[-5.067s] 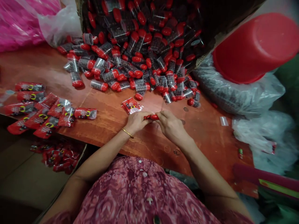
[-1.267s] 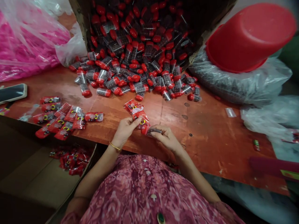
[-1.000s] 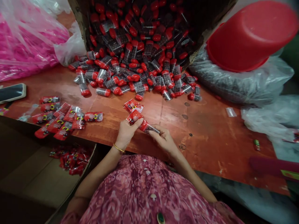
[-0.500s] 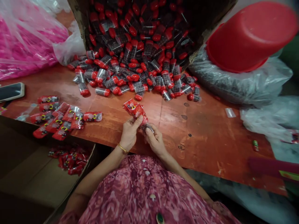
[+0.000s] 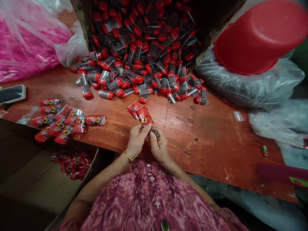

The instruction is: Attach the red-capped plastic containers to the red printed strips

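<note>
Close to my body at the table edge, my left hand (image 5: pixel 136 140) pinches the near end of a red printed plastic wrapper (image 5: pixel 145 118). Another red wrapper lies partly under it on the table. Right beside it, my right hand (image 5: pixel 159 145) is closed around a small clear tube (image 5: pixel 154 131) with dark contents. The tube's lower part is hidden by my fingers, and I cannot tell how far it sits inside a wrapper. Several filled red packets (image 5: pixel 64 123) lie to the left. Beyond my hands spreads a heap of clear tubes with red caps (image 5: pixel 134 75).
An open cardboard box (image 5: pixel 80 19) spills the tubes. A red bucket (image 5: pixel 255 38) rests upside down on a clear bag (image 5: pixel 250 89) at right. A bag of pink pieces (image 5: pixel 29 45) and a phone (image 5: pixel 12 94) are at left. Below the edge, a carton (image 5: pixel 31 189) holds red packets.
My left fingers have shifted slightly toward the right, to the wrapper's near end, uncovering more of its print. My right hand stays almost in place with the tube.
</note>
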Available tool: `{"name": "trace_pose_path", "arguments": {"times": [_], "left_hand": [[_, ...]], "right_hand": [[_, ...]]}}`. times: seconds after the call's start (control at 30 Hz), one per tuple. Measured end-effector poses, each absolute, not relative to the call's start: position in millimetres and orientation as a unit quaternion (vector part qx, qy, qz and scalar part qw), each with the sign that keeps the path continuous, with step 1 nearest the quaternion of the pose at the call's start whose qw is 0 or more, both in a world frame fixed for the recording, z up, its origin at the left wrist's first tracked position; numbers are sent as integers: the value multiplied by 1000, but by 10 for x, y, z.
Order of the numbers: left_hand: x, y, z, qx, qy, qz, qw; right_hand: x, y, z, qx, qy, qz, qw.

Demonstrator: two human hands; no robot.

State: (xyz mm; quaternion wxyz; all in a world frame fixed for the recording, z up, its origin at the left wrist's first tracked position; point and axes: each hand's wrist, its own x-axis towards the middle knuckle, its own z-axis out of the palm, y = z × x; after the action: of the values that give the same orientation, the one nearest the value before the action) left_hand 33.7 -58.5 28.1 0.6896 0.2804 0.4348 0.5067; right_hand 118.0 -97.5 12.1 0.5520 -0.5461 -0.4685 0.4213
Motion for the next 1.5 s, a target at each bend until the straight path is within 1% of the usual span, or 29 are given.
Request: {"name": "trace_pose_path", "arguments": {"times": [0.07,0.2,0.4,0.5,0.57,0.67,0.73,0.8,0.9,1.1,1.2,1.3,1.4,1.5], "left_hand": [[321,-544,312,279,425,491,707],[264,-442,385,302,404,463,728],[228,-479,439,396,440,389,706],[226,-526,425,412,450,353,709],[222,-526,404,408,441,373,707],[209,-466,382,360,416,471,689],[203,-405,386,337,406,507,681],[214,-353,399,345,411,510,672],[278,-326,401,361,436,535,627],[441,-366,319,329,507,565,562],[482,-349,333,282,511,563,585],[473,-281,406,227,492,590,599],[417,-182,473,213,463,629,588],[356,-109,472,226,446,613,612]], "right_hand": [[1229,-967,106,-548,-505,399,534],[1289,-945,136,-519,-512,457,510],[1158,-989,179,-437,-384,592,557],[1137,-987,161,-410,-338,622,576],[1178,-969,150,-403,-340,636,564],[1278,-948,135,-427,-385,631,520],[1334,-951,117,-447,-415,613,502],[1368,-962,92,-458,-439,595,494],[1384,-975,56,-475,-463,564,491],[1361,-987,5,-510,-492,499,499],[1358,-992,-19,-517,-508,470,504],[1374,-992,-36,-535,-507,448,506],[1388,-993,-41,-539,-464,470,523],[1390,-981,-32,-522,-420,508,541]]}}
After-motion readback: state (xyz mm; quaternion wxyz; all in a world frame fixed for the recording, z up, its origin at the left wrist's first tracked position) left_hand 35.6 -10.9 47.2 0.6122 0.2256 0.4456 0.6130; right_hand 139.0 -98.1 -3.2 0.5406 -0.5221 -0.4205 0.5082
